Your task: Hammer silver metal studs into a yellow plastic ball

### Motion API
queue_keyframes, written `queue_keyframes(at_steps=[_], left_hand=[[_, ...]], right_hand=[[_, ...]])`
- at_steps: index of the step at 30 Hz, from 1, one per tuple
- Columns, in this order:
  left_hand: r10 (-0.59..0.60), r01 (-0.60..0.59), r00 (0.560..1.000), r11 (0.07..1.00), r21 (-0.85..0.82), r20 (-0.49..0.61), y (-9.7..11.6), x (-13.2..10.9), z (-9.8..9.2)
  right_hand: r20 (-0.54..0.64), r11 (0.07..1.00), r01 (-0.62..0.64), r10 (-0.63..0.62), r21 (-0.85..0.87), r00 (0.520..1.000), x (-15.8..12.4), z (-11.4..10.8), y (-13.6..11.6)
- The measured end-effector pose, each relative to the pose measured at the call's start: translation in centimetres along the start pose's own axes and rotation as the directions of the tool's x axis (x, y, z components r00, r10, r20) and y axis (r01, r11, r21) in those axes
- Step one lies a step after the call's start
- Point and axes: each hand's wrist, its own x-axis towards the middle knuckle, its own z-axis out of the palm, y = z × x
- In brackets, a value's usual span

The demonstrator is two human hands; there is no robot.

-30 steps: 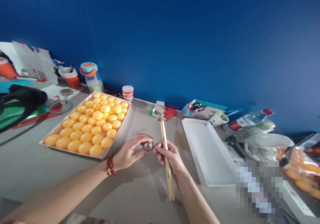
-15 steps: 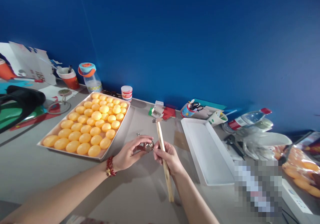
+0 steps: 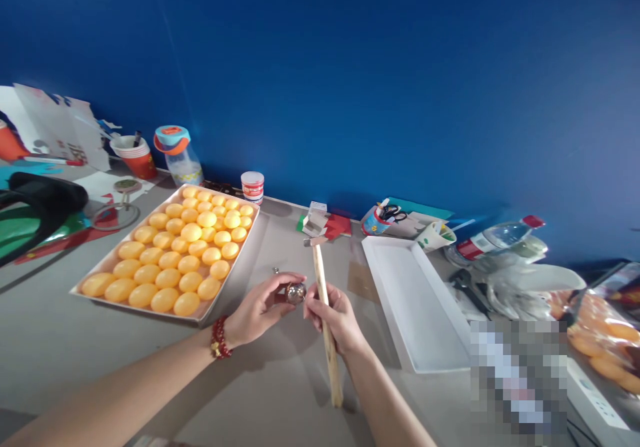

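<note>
Between the thumb and fingers of my left hand is a small shiny metal ball. My right hand is closed around the wooden handle of a hammer, whose metal head points away from me. The right fingertips come close to the ball's right side; whether they touch it or pinch something small there I cannot make out. A tiny metal piece lies on the table just beyond my left hand.
To the left is a shallow box of orange balls. A long white tray lies to the right. Farther back stand a white-and-red jar, a drink bottle and a pen cup. A plastic bottle lies at right.
The view has shifted slightly. The hammer's head shows a little more clearly, and both hands keep their grips on the ball and handle.
</note>
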Motion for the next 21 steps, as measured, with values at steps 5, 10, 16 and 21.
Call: queue_keyframes(at_steps=[5,10,16,21], left_hand=[[0.013,-0.013,1.000,1.000,-0.014,0.016,-0.3,0.0,-0.1],[-0.029,0.029,1.000,0.999,-0.017,-0.007,-0.3,0.0,-0.1],[-0.057,0.059,0.996,0.998,0.022,-0.066,0.2,0.1,0.0],[-0.078,0.080,0.996,0.996,0.045,-0.045,0.9,0.2,0.0]], right_hand=[[0.001,1.000,-0.002,0.002,-0.009,1.000,0.0,0.1,0.1],[-0.001,1.000,-0.007,0.007,-0.028,1.000,0.1,0.1,0.3],[-0.010,0.999,-0.027,0.027,-0.041,1.000,0.1,0.2,0.3],[0.002,0.998,-0.042,0.042,-0.054,0.999,0.1,0.2,0.3]])
